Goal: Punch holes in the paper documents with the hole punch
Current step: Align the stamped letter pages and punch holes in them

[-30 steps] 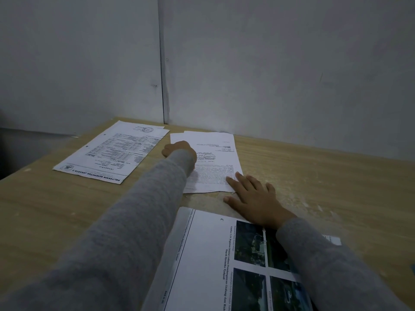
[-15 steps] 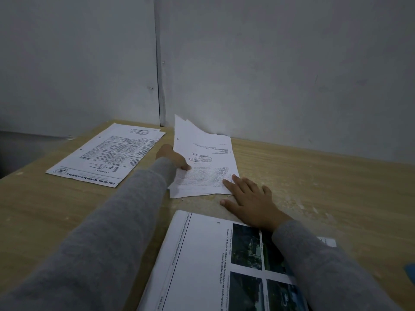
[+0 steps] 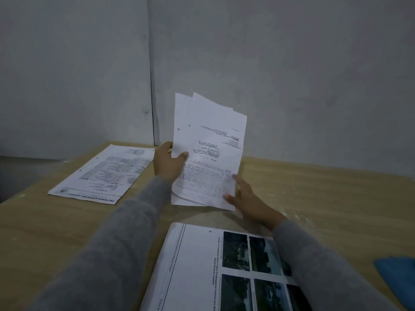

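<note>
A small sheaf of printed letter pages (image 3: 208,151) stands tilted up off the wooden table, with punched holes showing near its left edge. My left hand (image 3: 168,162) grips the sheaf's left edge, thumb on the front. My right hand (image 3: 244,198) holds its lower right corner from behind, thumb on the front. A printed form (image 3: 105,173) with punched holes lies flat at the left. A thicker document with photo prints (image 3: 215,270) lies near me, under my right sleeve. No hole punch is in view.
The wooden table (image 3: 325,198) meets a grey wall at the back. A blue object (image 3: 397,277) shows at the right edge, only partly in view. The table's left edge drops off beside the printed form.
The letter pages lay flat on the table; my left hand has lifted their left side until the sheaf stands up. My right hand moved from pressing beside them to holding their lower right corner.
</note>
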